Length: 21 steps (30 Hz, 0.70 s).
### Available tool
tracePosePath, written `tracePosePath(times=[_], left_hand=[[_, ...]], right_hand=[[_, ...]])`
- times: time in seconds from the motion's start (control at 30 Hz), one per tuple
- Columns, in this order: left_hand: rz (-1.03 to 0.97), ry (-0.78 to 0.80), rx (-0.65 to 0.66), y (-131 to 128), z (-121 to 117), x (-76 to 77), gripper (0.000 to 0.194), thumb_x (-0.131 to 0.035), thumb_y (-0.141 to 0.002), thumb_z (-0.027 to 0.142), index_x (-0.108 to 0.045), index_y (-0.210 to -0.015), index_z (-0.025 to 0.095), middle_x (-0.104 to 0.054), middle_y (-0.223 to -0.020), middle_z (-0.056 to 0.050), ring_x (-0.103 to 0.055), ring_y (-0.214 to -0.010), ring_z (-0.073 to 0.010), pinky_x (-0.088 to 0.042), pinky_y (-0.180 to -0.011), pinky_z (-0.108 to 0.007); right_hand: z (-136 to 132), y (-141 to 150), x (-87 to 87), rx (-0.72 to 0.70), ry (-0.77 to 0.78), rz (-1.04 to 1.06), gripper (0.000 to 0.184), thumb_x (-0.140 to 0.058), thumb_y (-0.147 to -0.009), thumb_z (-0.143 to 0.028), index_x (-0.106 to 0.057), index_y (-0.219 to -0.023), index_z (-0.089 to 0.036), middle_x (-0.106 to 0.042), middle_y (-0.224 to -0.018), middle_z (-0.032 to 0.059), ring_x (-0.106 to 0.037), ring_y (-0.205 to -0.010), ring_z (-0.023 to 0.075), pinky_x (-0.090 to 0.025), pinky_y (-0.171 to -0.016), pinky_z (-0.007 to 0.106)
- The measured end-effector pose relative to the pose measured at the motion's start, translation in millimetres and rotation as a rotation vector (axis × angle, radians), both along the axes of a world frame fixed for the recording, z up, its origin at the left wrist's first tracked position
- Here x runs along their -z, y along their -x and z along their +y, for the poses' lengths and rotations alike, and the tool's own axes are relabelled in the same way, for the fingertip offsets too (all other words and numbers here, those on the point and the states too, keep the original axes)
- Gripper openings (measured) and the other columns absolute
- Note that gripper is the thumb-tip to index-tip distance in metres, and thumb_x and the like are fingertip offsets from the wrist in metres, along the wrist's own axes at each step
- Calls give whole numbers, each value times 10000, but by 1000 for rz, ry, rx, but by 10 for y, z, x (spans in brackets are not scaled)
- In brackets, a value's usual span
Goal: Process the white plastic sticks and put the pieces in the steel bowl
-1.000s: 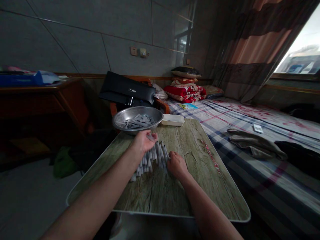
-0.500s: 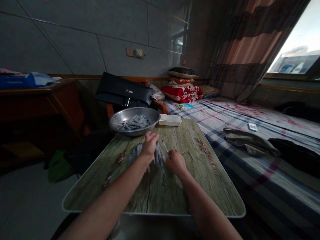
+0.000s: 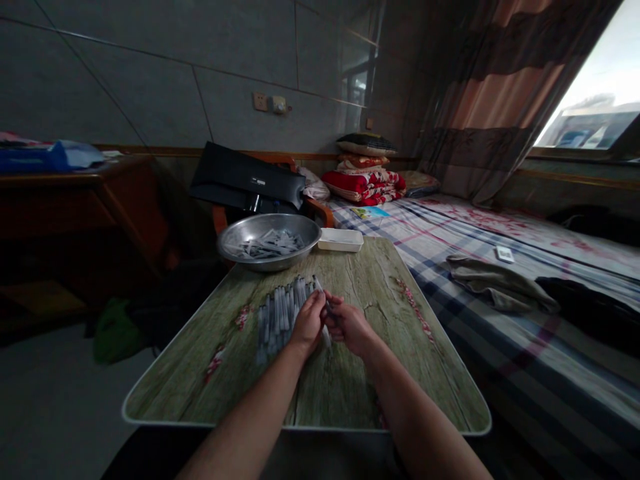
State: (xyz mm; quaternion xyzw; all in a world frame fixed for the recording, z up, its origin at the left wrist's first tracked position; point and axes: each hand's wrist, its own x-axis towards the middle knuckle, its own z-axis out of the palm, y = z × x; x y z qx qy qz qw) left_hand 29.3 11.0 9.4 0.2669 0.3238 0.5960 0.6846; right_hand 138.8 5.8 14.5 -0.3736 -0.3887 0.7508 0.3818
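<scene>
My left hand and my right hand meet over the middle of the table, fingers closed. A slim, clear pen with a dark end sticks up at a slant from between them; its lower part is hidden by my fingers. Just left of my left hand, several similar translucent pens lie side by side in a row, pointing away from me. More of the same lie jumbled in a metal basin at the table's far left corner.
A shallow white plastic tray stands beside the basin on the wood-grain table. Behind the basin is a chair with a black case-like item. A bed with bedding and clothes runs along the right, a wooden desk on the left.
My left hand has moved down and right from above the row, uncovering more pens. The right hand has shifted slightly left with its pen, so the two hands now meet.
</scene>
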Motion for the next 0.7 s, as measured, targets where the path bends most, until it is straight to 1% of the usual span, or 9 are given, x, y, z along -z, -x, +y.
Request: tracePosePath(times=[0.07, 0.13, 0.2, 0.3, 0.4, 0.5, 0.57, 0.63, 0.7], left_hand=[[8, -36, -29, 11, -2, 10, 277, -785, -739, 418, -629, -802, 198, -701, -744, -20, -693, -825, -205, -524, -772, -296], [31, -69, -39, 23, 5, 15, 276, -789, -734, 424, -627, -757, 201, -686, -707, -20, -700, -866, -233, -532, -806, -323], [35, -78, -35, 35, 18, 17, 265, -788, -739, 413, -621, -725, 208, -677, -686, -17, -701, -894, -244, -539, -819, -330], [4, -67, -26, 40, 34, 13, 253, -794, -738, 384, -608, -715, 214, -666, -685, -5, -698, -940, -245, -542, -843, -334], [-12, -85, -14, 33, 36, -3, 272, -803, -722, 391, -605, -725, 205, -660, -688, -2, -696, -949, -245, -537, -859, -339], [7, -118, 5, 32, 26, -22, 292, -799, -716, 413, -605, -722, 196, -666, -690, -12, -701, -910, -243, -536, -843, -339], [20, -120, 9, 39, 18, -29, 297, -798, -715, 419, -610, -719, 189, -672, -694, -17, -704, -865, -235, -538, -814, -330], [22, -102, -4, 49, 12, -29, 298, -794, -720, 420, -616, -717, 181, -670, -682, -19, -704, -820, -224, -537, -781, -316], [6, -78, -14, 58, 7, -25, 291, -785, -733, 415, -618, -719, 177, -663, -663, -18, -704, -810, -219, -535, -766, -305]], right_hand=[[-19, -2, -7, -45, -36, -38, 570, -585, -767, -385, -491, -1309, -235, -331, -514, -120, -203, -376, 59, -96, -405, 183], [-38, 8, -7, -72, -101, -85, 652, -602, -801, -434, -431, -1399, -240, -315, -524, -124, -201, -383, 60, -93, -401, 181], [-51, 28, -8, -68, -142, -124, 676, -599, -823, -459, -411, -1431, -231, -307, -531, -124, -203, -387, 61, -104, -396, 182], [-60, 56, -23, -39, -164, -151, 675, -583, -849, -458, -399, -1455, -224, -292, -528, -122, -218, -390, 65, -127, -396, 183], [-64, 70, -55, -14, -175, -153, 652, -587, -853, -468, -425, -1435, -224, -295, -522, -118, -222, -397, 67, -132, -399, 188], [-71, 70, -82, 13, -170, -170, 550, -597, -841, -491, -514, -1313, -221, -301, -517, -117, -213, -401, 65, -127, -398, 193], [-72, 61, -84, 1, -149, -166, 411, -591, -835, -489, -568, -1135, -210, -293, -510, -117, -199, -398, 63, -120, -395, 196], [-66, 45, -72, -37, -103, -139, 283, -575, -828, -471, -544, -923, -206, -285, -504, -117, -179, -392, 58, -104, -391, 198], [-56, 23, -52, -73, -47, -106, 251, -566, -809, -439, -461, -773, -214, -290, -501, -112, -171, -388, 54, -92, -389, 199]])
